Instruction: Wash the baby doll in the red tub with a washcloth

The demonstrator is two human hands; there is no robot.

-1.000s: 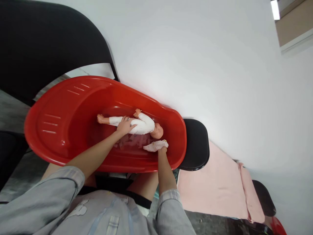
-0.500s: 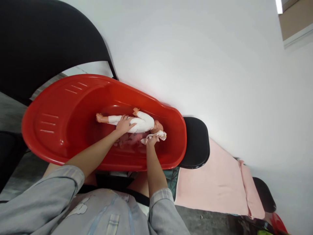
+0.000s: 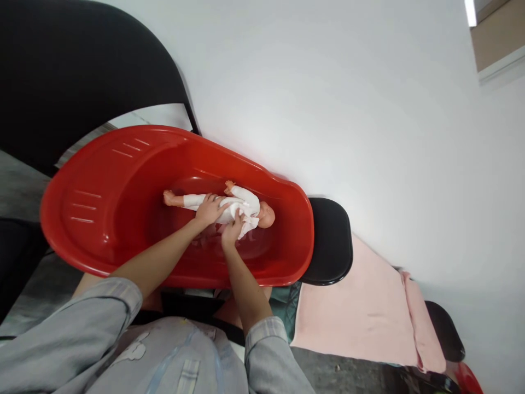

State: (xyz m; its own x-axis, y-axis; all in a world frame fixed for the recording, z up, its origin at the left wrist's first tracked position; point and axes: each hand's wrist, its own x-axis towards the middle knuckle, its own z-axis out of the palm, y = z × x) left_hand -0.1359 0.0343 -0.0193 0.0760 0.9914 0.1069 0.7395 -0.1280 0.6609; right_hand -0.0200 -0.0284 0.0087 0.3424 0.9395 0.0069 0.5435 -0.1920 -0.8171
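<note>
A baby doll (image 3: 266,215) with a white body and bare head lies on its side in a red baby bathtub (image 3: 91,186), its head toward the right end and its feet toward the left. My left hand (image 3: 208,210) rests with fingers spread on the doll's hip. In my right hand (image 3: 232,229) is a pale, crumpled washcloth (image 3: 249,224), pressed against the doll's chest. The fingers are closed on the cloth. Part of the doll's torso is hidden by both hands and the cloth. Shallow water appears to lie in the bottom of the tub.
A black chair back (image 3: 90,71) stands behind the tub at the left. To the right are a black stool (image 3: 329,241) and a pink towel (image 3: 356,306) spread beside it. The white wall (image 3: 328,98) runs close along the tub's far side.
My right hand has moved left with the washcloth, from the doll's head down to its chest. The head is now uncovered. My left hand stays on the hip.
</note>
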